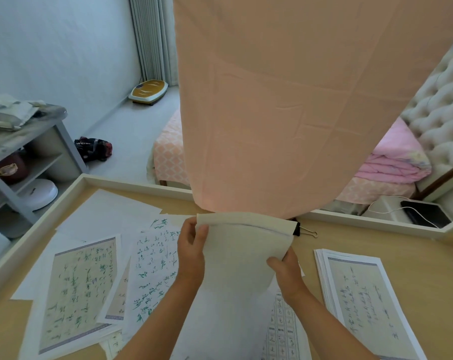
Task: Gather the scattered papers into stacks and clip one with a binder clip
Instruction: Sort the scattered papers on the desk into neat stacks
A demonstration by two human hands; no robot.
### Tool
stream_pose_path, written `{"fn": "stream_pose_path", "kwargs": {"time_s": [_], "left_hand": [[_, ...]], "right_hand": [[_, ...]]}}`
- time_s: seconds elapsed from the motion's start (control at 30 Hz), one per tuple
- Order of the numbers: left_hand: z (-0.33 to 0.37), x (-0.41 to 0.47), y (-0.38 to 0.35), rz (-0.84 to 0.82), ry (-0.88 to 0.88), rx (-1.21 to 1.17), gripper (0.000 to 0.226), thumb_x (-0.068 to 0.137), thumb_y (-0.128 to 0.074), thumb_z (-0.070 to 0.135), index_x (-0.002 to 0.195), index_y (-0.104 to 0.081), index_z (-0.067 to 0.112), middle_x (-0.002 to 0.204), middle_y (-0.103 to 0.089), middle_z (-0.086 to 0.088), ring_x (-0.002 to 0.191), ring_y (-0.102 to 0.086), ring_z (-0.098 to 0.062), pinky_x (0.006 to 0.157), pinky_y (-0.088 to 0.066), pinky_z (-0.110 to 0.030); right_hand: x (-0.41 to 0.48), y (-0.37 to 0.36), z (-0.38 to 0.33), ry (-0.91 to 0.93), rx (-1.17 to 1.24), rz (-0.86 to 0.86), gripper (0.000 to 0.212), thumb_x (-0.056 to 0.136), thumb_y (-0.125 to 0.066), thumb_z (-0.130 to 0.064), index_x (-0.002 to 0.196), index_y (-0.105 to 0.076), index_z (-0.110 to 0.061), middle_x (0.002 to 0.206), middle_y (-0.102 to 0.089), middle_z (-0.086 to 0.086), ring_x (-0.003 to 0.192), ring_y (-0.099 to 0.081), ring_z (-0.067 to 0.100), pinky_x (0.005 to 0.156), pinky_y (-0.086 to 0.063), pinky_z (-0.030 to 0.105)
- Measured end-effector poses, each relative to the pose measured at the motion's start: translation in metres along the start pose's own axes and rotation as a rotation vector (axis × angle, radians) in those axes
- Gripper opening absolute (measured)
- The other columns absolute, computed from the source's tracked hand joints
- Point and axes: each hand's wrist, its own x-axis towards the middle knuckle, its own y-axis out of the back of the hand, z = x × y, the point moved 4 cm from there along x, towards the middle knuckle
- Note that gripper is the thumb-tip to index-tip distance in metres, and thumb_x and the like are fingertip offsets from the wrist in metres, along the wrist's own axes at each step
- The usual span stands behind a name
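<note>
My left hand (191,253) and my right hand (287,274) each grip a side of a large thin sheet of paper (285,100). The sheet is lifted up close to the camera, and its lower part (241,255) curls over between my hands. It hides the middle of the table's far side. Behind its lower right corner lies a black binder clip (304,231) with silver handles. Several loose calligraphy sheets (82,289) lie scattered on the left. A squared stack of papers (360,300) sits on the right.
The wooden table (418,258) has a raised white rim (137,184). Beyond it stand a grey shelf unit (38,152) on the left, a bed with pink bedding (397,162) behind, and a dark tablet with a cable (425,213) at the right.
</note>
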Motion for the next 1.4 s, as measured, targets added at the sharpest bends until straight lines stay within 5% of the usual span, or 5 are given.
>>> {"fn": "stream_pose_path", "kwargs": {"time_s": [0.23, 0.53, 0.8, 1.23, 1.4], "left_hand": [[0.018, 0.006, -0.020, 0.067, -0.044, 0.159, 0.022, 0.088, -0.056, 0.000, 0.083, -0.056, 0.021, 0.080, -0.058, 0.006, 0.075, -0.051, -0.006, 0.070, -0.042, -0.017], [-0.035, -0.003, 0.004, -0.046, 0.179, 0.418, 0.048, 0.075, -0.083, 0.036, 0.110, -0.051, 0.035, 0.106, -0.062, 0.010, 0.100, -0.062, -0.010, 0.082, -0.053, -0.028], [-0.027, -0.022, 0.007, 0.000, 0.067, 0.446, 0.029, 0.088, -0.068, 0.006, 0.098, -0.056, 0.031, 0.095, -0.063, 0.010, 0.088, -0.061, -0.005, 0.073, -0.049, -0.023], [-0.090, -0.013, 0.028, -0.189, 0.287, 0.559, 0.047, 0.092, -0.060, 0.010, 0.136, -0.048, 0.016, 0.116, -0.060, -0.003, 0.107, -0.057, -0.022, 0.089, -0.048, -0.038], [-0.086, -0.011, 0.017, -0.144, 0.295, 0.608, 0.028, 0.089, -0.062, 0.011, 0.115, -0.052, 0.016, 0.098, -0.061, 0.000, 0.087, -0.060, -0.020, 0.067, -0.048, -0.031]], "right_hand": [[-0.004, 0.003, 0.006, 0.007, -0.060, -0.012, 0.047, 0.066, -0.057, -0.008, 0.111, -0.062, -0.018, 0.103, -0.071, 0.006, 0.100, -0.068, 0.024, 0.077, -0.056, 0.032], [-0.008, -0.002, 0.015, -0.066, -0.108, 0.014, 0.042, 0.078, -0.056, 0.002, 0.114, -0.062, -0.019, 0.102, -0.071, 0.001, 0.098, -0.068, 0.019, 0.074, -0.053, 0.026], [-0.012, -0.006, 0.002, 0.035, 0.016, 0.266, 0.024, 0.081, -0.046, -0.002, 0.100, -0.060, -0.008, 0.096, -0.062, 0.024, 0.078, -0.058, 0.020, 0.069, -0.048, 0.033], [-0.027, -0.017, 0.039, -0.090, -0.188, 0.274, 0.064, 0.091, -0.050, -0.015, 0.152, -0.031, -0.026, 0.149, -0.046, -0.004, 0.137, -0.042, 0.016, 0.116, -0.036, 0.044], [-0.030, -0.013, 0.051, -0.170, -0.267, 0.224, 0.057, 0.100, -0.047, -0.020, 0.153, -0.026, -0.023, 0.155, -0.034, -0.007, 0.143, -0.033, 0.015, 0.120, -0.028, 0.042]]}}
